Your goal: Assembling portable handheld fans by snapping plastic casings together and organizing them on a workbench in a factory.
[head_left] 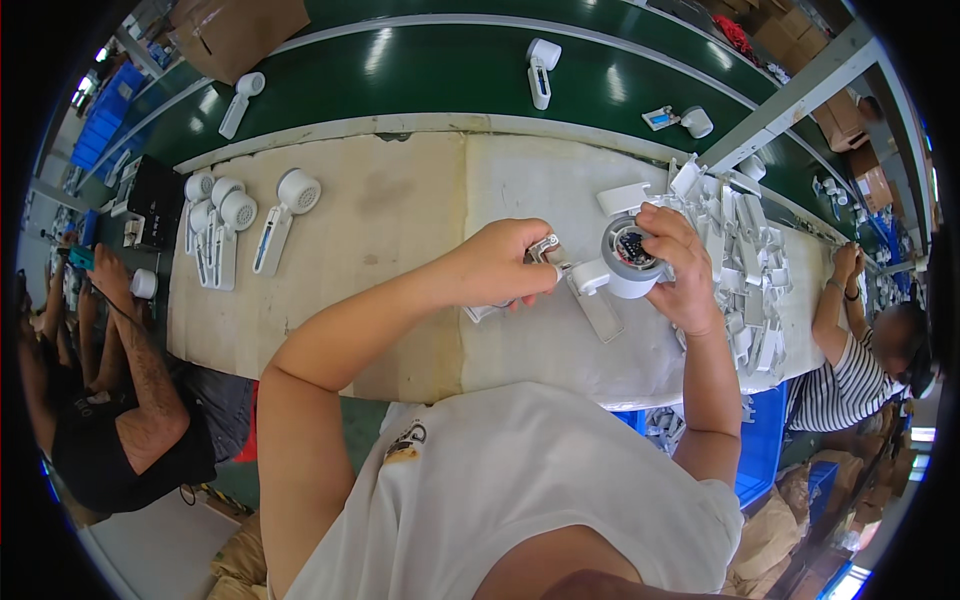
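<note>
Above the table's middle, my right hand (pixel 684 262) grips the round white head (pixel 632 285) of a handheld device, fingers curled over its grey rim. The open face shows dark parts inside. My left hand (pixel 505 262) is closed on a small white handle piece (pixel 541 249) with a shiny end, close to the neck of the head. Whether the two pieces are joined is unclear. Below the head is a flat white strip (pixel 600 312); I cannot tell if it hangs or lies on the table. Another white piece (pixel 487 312) shows under my left hand.
White shell parts (pixel 745 240) are piled at the table's right. Several round-headed devices (pixel 236 212) lie at left, near a black box (pixel 152 205). More devices (pixel 541 72) sit on the green conveyor (pixel 440 65). A blue bin (pixel 765 430) is below right. People work on both sides.
</note>
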{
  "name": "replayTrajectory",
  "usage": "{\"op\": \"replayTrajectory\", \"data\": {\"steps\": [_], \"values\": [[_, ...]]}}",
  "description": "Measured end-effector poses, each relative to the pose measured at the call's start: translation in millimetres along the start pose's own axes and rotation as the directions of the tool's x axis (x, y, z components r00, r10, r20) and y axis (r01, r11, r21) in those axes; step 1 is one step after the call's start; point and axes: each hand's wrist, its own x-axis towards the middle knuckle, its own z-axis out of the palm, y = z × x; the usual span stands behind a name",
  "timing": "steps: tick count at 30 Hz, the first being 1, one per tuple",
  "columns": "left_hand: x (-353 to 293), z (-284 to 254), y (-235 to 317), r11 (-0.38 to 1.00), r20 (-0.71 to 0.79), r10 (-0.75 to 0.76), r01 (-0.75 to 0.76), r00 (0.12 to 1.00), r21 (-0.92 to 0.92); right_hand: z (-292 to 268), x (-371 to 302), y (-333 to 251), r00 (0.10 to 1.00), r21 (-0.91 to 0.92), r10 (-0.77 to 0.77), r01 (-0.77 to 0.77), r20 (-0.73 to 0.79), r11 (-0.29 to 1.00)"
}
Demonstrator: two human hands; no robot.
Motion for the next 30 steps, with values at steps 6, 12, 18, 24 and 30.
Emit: {"op": "replayTrajectory", "data": {"steps": [6,12,18,24,30], "values": [[-1.1,3.2,-1.3,0.871,-0.099,0.237,-0.167,0.966,0.462,-4.8,7.0,-10.1,0.985,0.067,0.109,-0.119,0.137,0.991],[2.5,9.1,-7.3,0.791,-0.082,0.260,-0.164,0.962,0.589,-16.1,33.8,-21.1,0.825,0.311,0.334,-0.499,0.455,0.809],[0.9,15.8,-7.7,0.758,-0.134,0.282,-0.135,0.950,0.639,-17.0,45.4,-19.5,0.741,0.168,0.408,-0.566,0.534,0.807],[1.6,11.5,-21.3,0.876,-0.134,0.236,-0.151,0.963,0.458,-2.5,39.7,-15.8,0.733,0.224,0.430,-0.608,0.528,0.762],[4.5,11.2,-34.3,0.995,-0.145,0.074,-0.083,0.987,-0.056,14.7,38.1,-17.2,0.727,0.353,0.506,-0.675,0.464,0.648]]}}
